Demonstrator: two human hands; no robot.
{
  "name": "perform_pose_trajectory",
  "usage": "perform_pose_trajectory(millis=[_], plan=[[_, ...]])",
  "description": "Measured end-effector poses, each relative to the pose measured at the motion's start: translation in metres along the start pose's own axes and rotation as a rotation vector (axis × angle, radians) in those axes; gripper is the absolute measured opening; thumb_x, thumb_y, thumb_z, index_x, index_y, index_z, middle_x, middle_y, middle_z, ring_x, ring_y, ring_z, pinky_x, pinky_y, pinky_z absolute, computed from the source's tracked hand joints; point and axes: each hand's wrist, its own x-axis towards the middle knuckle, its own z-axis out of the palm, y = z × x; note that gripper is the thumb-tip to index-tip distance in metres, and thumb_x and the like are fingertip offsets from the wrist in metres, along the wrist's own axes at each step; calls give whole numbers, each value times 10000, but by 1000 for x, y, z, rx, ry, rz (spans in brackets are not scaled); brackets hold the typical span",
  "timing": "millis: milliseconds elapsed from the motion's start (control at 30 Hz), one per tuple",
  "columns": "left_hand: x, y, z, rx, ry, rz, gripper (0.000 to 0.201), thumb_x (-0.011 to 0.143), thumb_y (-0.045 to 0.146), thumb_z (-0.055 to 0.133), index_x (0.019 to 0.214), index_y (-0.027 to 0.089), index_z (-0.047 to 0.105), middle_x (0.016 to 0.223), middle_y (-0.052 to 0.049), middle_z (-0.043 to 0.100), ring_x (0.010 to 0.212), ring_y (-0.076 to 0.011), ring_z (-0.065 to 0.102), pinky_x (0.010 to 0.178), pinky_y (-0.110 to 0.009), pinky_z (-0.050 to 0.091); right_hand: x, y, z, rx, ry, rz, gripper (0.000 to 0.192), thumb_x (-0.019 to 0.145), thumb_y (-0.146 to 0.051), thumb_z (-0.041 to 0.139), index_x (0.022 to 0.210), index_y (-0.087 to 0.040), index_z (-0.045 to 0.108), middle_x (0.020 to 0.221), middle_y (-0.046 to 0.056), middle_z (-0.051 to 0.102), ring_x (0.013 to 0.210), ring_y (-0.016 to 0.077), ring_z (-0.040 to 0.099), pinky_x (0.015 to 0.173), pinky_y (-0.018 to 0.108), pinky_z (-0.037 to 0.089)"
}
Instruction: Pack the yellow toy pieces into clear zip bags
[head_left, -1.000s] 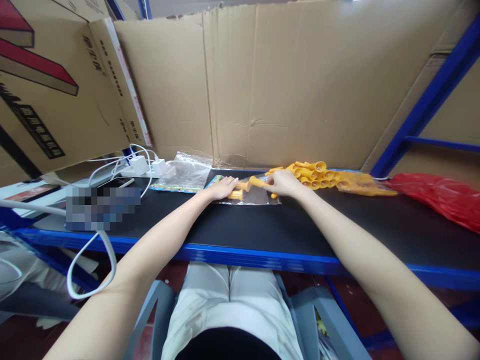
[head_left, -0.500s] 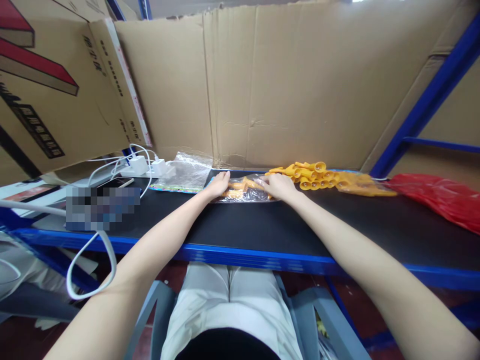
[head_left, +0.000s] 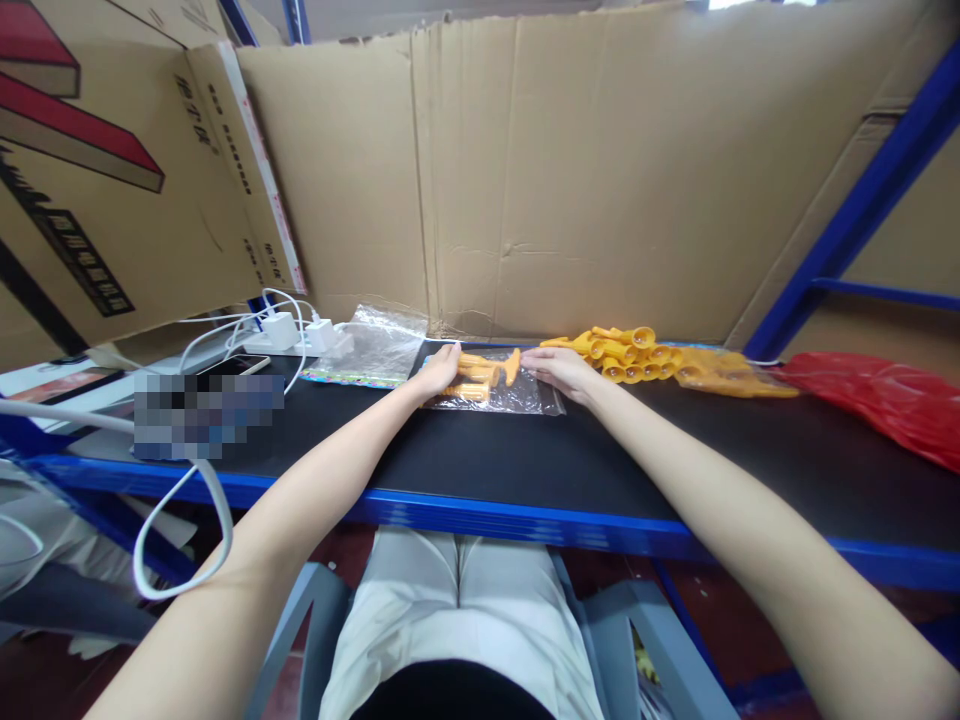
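A clear plastic bag point(head_left: 531, 400) lies flat on the black work surface in front of me, with several orange plastic pieces point(head_left: 472, 391) showing through it. My left hand point(head_left: 439, 371) grips the bag's left end, its fingers partly hidden. At the right end, my right hand point(head_left: 561, 369) rests with its fingers stretched out, the tips close to an upright-looking orange piece point(head_left: 513, 367). Just beyond that hand is a stack of yellow-orange cone-ended plastic parts point(head_left: 634, 352).
Another clear bag point(head_left: 379, 340) lies at the back left, near white chargers point(head_left: 279, 330) and cables. Bagged orange parts point(head_left: 724, 372) and a red plastic bag point(head_left: 862, 395) lie to the right. A cardboard wall point(head_left: 637, 180) stands behind; a blue metal edge point(head_left: 517, 518) runs in front.
My right hand has shifted slightly right and its fingers have straightened. More of the bag and its orange pieces now shows between my hands. My left hand stays nearly where it was.
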Motion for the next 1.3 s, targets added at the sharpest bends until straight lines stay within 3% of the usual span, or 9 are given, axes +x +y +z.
perform_pose_trajectory(millis=[133, 267, 467, 567, 700, 900, 1033, 1167, 1300], plan=[[1, -1, 1, 6, 1, 6, 497, 906, 411, 150, 1136, 101, 462, 1269, -160, 475, 1182, -231, 429, 981, -338, 305, -3, 5, 0, -112, -101, -49, 331, 705, -52, 608, 1026, -134, 622, 994, 59, 652, 890, 92, 599, 879, 218, 437], [6, -8, 4, 101, -19, 26, 379, 889, 307, 238, 1137, 112, 448, 1220, -152, 508, 1135, -215, 469, 962, -328, 329, -4, 7, 2, -311, -98, -38, 537, 679, -111, 664, 1199, -148, 534, 929, 53, 666, 813, 112, 609, 846, 264, 451], [10, -16, 7, 264, -44, 125, 336, 821, 247, 383, 1139, 140, 405, 1166, -151, 521, 1075, -234, 498, 917, -361, 365, 5, 11, 4, -316, -25, -111, 208, 772, -258, 594, 902, -97, 620, 711, 51, 625, 543, 71, 538, 544, 187, 456], [7, -14, 7, 296, -25, 119, 320, 814, 279, 406, 1103, 142, 392, 1083, -152, 548, 998, -251, 529, 853, -379, 396, 0, 7, 4, -329, -181, -98, 253, 802, -336, 546, 766, -96, 616, 625, 31, 577, 405, 40, 436, 397, 171, 354], [6, -12, 8, 314, -21, 176, 227, 805, 285, 426, 998, 167, 403, 967, -108, 566, 884, -227, 551, 805, -365, 412, -15, -4, 4, -405, -421, -66, 318, 776, -356, 573, 970, -114, 641, 595, 4, 565, 347, 19, 361, 344, 164, 251], [9, -13, 9, 313, -57, 312, 73, 804, 244, 409, 774, 185, 439, 949, -74, 537, 915, -198, 524, 858, -352, 393, -21, -9, 5, -493, -489, -39, 437, 772, -392, 558, 1117, -127, 603, 543, -9, 560, 315, 10, 315, 323, 160, 198], [6, -10, 7, 315, -93, 332, 93, 818, 228, 390, 770, 179, 453, 1104, -101, 496, 1103, -221, 446, 953, -390, 331, -20, -6, 8, -439, -427, -50, 367, 749, -375, 580, 1014, -126, 633, 548, -6, 564, 306, 15, 321, 308, 162, 198], [2, -5, 5, 327, -120, 231, 114, 839, 252, 368, 823, 185, 458, 1250, -112, 416, 1253, -255, 297, 996, -487, 260, -12, -2, 9, -396, -189, -21, 247, 757, -366, 574, 684, -130, 581, 459, -4, 499, 303, 51, 355, 301, 189, 266], [2, -5, 4, 319, -119, 274, 90, 834, 234, 385, 823, 182, 457, 1184, -109, 461, 1202, -213, 370, 1004, -395, 289, -4, 4, 6, -442, -34, 90, 230, 780, -292, 544, 598, -158, 497, 455, 15, 503, 342, 83, 433, 332, 208, 365]])
